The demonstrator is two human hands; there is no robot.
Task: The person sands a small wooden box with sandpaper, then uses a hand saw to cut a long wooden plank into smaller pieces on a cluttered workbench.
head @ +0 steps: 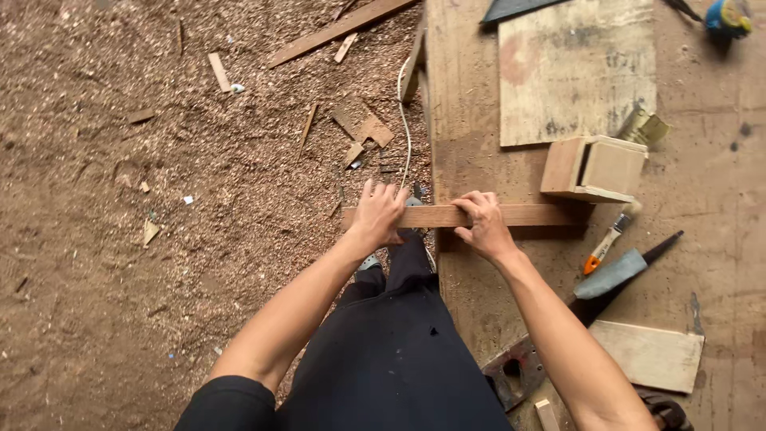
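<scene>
Both hands hold one long thin brown wooden strip (511,215) that lies flat across the edge of the big worn wooden workbench (471,120). The left hand (377,214) wraps its free end out over the sawdust floor (159,199) — the right hand (483,223) presses it down on the bench, likely to keep it steady. Its far end sits just under a small wooden box (594,168).

Narrow brown wooden strip (479,215), lying level, overhanging the workbench edge
</scene>
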